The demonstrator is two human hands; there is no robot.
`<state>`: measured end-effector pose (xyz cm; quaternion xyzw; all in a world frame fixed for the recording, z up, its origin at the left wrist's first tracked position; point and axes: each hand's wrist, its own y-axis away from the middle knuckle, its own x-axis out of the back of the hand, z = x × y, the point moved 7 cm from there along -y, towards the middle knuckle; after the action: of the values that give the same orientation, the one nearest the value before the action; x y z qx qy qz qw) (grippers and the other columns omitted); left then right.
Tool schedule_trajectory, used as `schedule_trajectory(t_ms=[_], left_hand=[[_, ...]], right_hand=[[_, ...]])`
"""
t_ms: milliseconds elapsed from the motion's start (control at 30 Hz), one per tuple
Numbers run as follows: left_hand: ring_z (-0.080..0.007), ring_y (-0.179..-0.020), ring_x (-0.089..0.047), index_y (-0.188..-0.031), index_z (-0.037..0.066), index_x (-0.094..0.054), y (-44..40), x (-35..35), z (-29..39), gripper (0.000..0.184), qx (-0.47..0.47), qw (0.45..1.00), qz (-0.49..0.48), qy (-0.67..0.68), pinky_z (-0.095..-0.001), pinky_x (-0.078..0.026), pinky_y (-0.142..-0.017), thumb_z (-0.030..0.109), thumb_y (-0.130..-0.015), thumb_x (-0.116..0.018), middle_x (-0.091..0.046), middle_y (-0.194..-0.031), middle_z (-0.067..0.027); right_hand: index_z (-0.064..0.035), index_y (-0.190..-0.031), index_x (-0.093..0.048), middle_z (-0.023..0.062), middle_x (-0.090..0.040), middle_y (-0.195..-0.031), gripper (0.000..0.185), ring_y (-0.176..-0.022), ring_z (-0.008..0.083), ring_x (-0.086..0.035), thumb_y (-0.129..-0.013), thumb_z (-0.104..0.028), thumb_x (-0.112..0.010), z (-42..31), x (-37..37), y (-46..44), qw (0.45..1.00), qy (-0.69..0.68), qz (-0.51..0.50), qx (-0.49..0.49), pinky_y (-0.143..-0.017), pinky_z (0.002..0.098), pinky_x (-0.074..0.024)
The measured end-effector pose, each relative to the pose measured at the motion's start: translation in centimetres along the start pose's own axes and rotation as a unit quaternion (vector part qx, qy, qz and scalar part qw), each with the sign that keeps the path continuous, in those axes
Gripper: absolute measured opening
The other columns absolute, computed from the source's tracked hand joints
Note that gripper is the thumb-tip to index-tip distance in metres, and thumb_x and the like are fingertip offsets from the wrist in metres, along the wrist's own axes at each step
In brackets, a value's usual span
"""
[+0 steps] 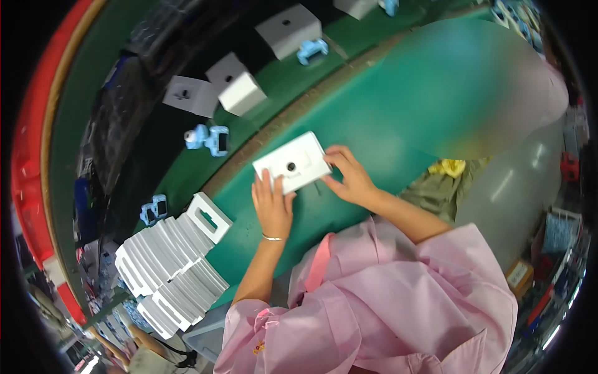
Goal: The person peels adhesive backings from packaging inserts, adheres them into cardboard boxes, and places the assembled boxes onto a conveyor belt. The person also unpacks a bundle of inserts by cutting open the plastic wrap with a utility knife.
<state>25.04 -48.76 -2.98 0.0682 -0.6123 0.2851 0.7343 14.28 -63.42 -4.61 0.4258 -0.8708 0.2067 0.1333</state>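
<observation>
A white box (305,148) with a dark round hole in its top face lies at a slant over the green tabletop, in front of me. My right hand (352,179) grips its right end, with the thumb at the near corner and the fingers at the far one. At the near left side, my left hand (272,202) holds the box, its fingers reaching onto the top face and its thumb by the near edge. What is under the box is hidden.
White trays with cut-outs (168,249) stand in stacked rows at the lower left. Blue toy-like cameras (218,141) and white boxes (243,96) sit along the green ledge beyond the table (349,118). A blurred patch covers the upper right.
</observation>
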Motion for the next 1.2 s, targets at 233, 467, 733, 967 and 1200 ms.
schedule_trajectory(t_ms=[233, 467, 733, 967, 1200], left_hand=[[-0.0417, -0.13, -0.028, -0.125, 0.004, -0.044, -0.7, 2.4, -3.5, 0.048, 0.003, 0.99, 0.073, 0.121, -0.0491, -0.029, -0.103, 0.013, -0.08, -0.058, -0.037, -0.138, -0.0138], [-0.0397, -0.119, -0.038, -0.112, -0.002, -0.052, -4.5, 14.4, -24.0, 0.037, 0.242, 0.915, 0.317, -0.067, -0.0429, -0.03, -0.101, 0.011, -0.078, -0.06, -0.044, -0.127, -0.0201], [-0.033, -0.08, -0.056, -0.096, 0.0, -0.06, -5.6, 8.0, -30.7, 0.023, 0.409, 0.885, 0.184, -0.124, -0.0366, -0.046, -0.074, 0.016, -0.079, -0.058, -0.061, -0.093, -0.0172], [-0.0369, -0.117, -0.043, -0.136, -0.01, -0.016, -11.1, -5.4, -11.4, 0.066, 0.324, 0.778, 0.153, 0.516, -0.0388, -0.037, -0.095, 0.025, -0.089, -0.048, -0.028, -0.137, -0.0305], [-0.0362, -0.114, -0.048, -0.137, -0.003, -0.025, -3.5, -0.3, -0.8, 0.057, 0.264, 0.889, 0.035, 0.373, -0.0369, -0.038, -0.095, 0.023, -0.09, -0.046, -0.043, -0.13, -0.0237]], right_hand=[[-0.0028, -0.125, -0.041, 0.0203, -0.041, -0.127, 0.06, -0.109, 0.0337, -0.048, -0.077, -0.029, -0.066, -2.0, 2.0, -10.5, 0.992, 0.037, -0.119, -0.006, -0.09, 0.0375, -0.0418], [-0.0084, -0.139, -0.023, 0.0198, -0.017, -0.144, 0.095, -0.13, 0.0387, -0.023, -0.066, -0.047, -0.069, -2.6, -13.3, -27.7, 0.931, 0.318, -0.176, 0.007, -0.096, 0.044, -0.0367], [-0.0106, -0.131, -0.044, 0.0165, -0.048, -0.129, 0.088, -0.117, 0.0287, -0.047, -0.059, -0.054, -0.072, 2.3, -17.2, -35.0, 0.951, -0.006, -0.286, 0.116, -0.098, 0.037, -0.0365], [0.0005, -0.122, -0.047, 0.0178, -0.059, -0.109, 0.073, -0.093, 0.0294, -0.06, -0.072, -0.05, -0.062, 2.1, -10.2, -27.4, 0.907, 0.317, -0.273, -0.047, -0.08, 0.0338, -0.0473], [0.0023, -0.125, -0.044, 0.0217, -0.058, -0.105, 0.053, -0.087, 0.0342, -0.06, -0.082, -0.024, -0.061, -6.1, 3.4, -9.7, 0.97, 0.192, -0.13, -0.078, -0.075, 0.037, -0.048]])
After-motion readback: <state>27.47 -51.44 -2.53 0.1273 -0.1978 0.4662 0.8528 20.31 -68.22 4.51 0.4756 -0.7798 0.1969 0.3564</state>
